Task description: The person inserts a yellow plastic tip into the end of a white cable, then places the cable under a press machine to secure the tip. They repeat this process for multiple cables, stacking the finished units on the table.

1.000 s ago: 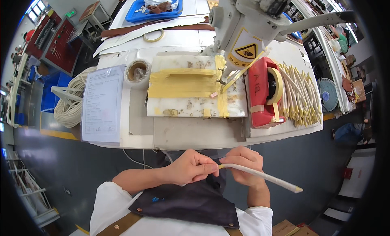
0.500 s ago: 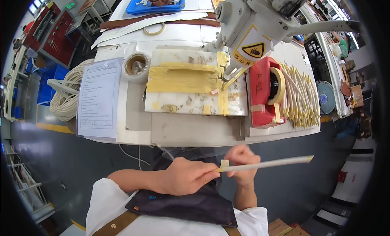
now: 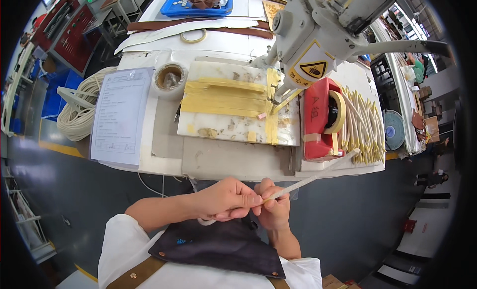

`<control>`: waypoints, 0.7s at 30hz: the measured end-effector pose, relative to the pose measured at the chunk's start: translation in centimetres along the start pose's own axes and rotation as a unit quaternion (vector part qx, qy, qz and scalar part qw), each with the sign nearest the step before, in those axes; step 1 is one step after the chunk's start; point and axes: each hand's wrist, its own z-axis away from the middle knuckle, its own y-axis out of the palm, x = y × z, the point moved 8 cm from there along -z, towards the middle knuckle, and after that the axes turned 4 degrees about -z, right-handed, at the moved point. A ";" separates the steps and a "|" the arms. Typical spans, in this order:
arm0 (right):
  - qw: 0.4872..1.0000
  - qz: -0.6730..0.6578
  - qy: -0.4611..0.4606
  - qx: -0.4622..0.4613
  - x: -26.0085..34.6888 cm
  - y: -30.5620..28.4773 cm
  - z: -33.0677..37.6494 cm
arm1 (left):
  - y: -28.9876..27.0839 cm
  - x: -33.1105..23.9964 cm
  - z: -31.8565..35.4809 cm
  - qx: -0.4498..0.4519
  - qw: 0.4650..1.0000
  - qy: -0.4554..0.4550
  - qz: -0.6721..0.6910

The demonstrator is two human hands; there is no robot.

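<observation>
In front of my apron, below the table's front edge, my left hand and my right hand meet at one end of a white cord. My left thumb and fingers are closed on that end. Right beside them, the right fingers and thumb pinch the cord where some yellowish tape shows. From there its free length slants up to the right, passing the lower edge of the tabletop. A small white curved piece peeks out under my left hand; whether it belongs to the cord I cannot tell.
A red tape dispenser with a yellow roll stands beside a pile of tape-ended white cords. A grey press machine rises over a white board. At left are a printed sheet, a clear tape roll and coiled cord.
My right hand has moved left against my left hand and now pinches the cord. The tape flap that stuck up is no longer visible. The cord's free end has swung upward and left.
</observation>
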 end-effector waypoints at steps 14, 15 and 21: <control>0.977 0.206 -0.050 -0.034 6.4 1.0 -6.3 | -3.7 -1.7 5.2 -0.253 0.947 0.129 -0.148; 0.972 0.218 -0.060 -0.060 6.7 0.5 -6.9 | -4.5 -2.0 6.2 -0.297 0.925 0.161 -0.176; 0.943 0.305 -0.068 -0.118 6.3 -0.4 -10.5 | -5.4 -5.1 10.7 -0.481 0.663 0.386 -0.425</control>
